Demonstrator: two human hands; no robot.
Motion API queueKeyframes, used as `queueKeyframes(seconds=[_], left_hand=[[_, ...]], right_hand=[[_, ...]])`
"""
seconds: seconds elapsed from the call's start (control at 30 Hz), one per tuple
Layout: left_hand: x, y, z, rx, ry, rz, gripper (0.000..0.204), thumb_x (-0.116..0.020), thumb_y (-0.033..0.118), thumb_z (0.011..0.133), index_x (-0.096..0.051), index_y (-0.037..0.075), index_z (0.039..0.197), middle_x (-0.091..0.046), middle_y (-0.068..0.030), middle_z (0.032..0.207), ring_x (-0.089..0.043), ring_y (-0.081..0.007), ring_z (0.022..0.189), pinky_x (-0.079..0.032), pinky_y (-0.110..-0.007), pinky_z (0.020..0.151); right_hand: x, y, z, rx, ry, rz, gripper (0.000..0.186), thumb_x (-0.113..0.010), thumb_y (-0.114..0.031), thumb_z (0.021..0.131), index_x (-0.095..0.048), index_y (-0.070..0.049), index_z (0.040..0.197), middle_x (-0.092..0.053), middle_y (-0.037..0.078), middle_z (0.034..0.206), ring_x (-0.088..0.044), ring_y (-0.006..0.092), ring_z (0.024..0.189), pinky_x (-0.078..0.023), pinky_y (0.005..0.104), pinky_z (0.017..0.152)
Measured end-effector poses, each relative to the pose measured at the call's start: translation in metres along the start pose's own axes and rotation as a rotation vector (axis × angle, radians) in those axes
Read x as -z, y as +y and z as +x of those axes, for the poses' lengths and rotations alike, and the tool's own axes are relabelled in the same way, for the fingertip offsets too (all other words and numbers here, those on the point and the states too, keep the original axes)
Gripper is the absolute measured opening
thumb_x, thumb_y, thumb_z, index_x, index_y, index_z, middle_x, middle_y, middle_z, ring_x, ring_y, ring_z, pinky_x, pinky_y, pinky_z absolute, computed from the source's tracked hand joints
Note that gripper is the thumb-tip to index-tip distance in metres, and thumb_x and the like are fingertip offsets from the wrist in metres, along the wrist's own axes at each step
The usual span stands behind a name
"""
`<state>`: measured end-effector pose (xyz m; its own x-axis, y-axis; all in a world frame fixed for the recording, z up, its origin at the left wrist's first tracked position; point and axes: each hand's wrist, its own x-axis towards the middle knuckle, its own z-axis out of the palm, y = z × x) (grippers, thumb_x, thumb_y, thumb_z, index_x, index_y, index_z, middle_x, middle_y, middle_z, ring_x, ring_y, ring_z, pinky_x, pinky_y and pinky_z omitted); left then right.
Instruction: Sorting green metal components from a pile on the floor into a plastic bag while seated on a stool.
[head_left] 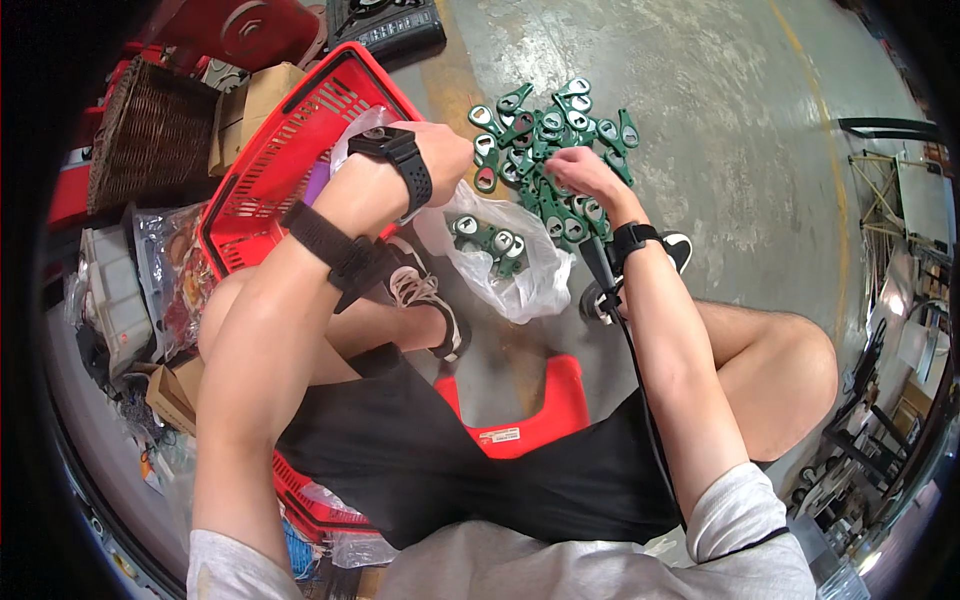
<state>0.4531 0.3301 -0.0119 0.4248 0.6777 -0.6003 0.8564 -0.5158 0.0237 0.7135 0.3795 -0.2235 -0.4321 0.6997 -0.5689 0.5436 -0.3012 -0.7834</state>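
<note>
My left hand (pixel 440 160) is closed on the top of a translucent white plastic bag (pixel 540 280) in the middle of the view. Several green keyhole-shaped pieces with metal inserts, like bottle openers (pixel 490 238), lie in the bag. Beyond it, a loose pile of similar green openers (pixel 518 127) is spread on the concrete floor. My right hand (pixel 585 172) is over the near right part of this pile, its fingers bent and apart; whether the fingertips touch an opener I cannot tell.
A red plastic basket (pixel 250 190) stands left, with wicker (pixel 130 140) and cardboard boxes (pixel 175 395) beside it. I sit on red plastic (pixel 565 400), my shoes (pixel 425 300) flanking the bag. A black appliance (pixel 390 25) is at the back; racks (pixel 885 200) line the right.
</note>
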Motion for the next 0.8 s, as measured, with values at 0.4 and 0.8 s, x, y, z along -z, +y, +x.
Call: queueKeyframes(seconds=[0.4, 0.8], left_hand=[[0.011, 0.017, 0.043, -0.067, -0.027, 0.012, 0.013, -0.064, 0.002, 0.078, -0.075, -0.003, 0.084, -0.073, -0.0266, 0.086, -0.074, -0.0428, 0.083, -0.06, -0.05, 0.071], [0.01, 0.019, 0.05, -0.026, -0.04, 0.004, 0.012, -0.064, -0.002, 0.074, -0.072, -0.001, 0.083, -0.071, -0.0255, 0.085, -0.071, -0.0455, 0.085, -0.057, -0.053, 0.07]], right_hand=[[-0.018, 0.107, 0.013, -0.121, 0.587, -0.504, 0.046, -0.075, -0.033, 0.09, -0.063, -0.009, 0.126, -0.063, 0.02, 0.123, -0.065, 0.0421, 0.115, -0.055, 0.0524, 0.095], [-0.018, 0.099, 0.041, -0.17, 0.402, -0.644, 0.044, -0.079, -0.031, 0.084, -0.066, -0.004, 0.117, -0.068, 0.025, 0.118, -0.068, 0.0422, 0.112, -0.057, 0.052, 0.094]])
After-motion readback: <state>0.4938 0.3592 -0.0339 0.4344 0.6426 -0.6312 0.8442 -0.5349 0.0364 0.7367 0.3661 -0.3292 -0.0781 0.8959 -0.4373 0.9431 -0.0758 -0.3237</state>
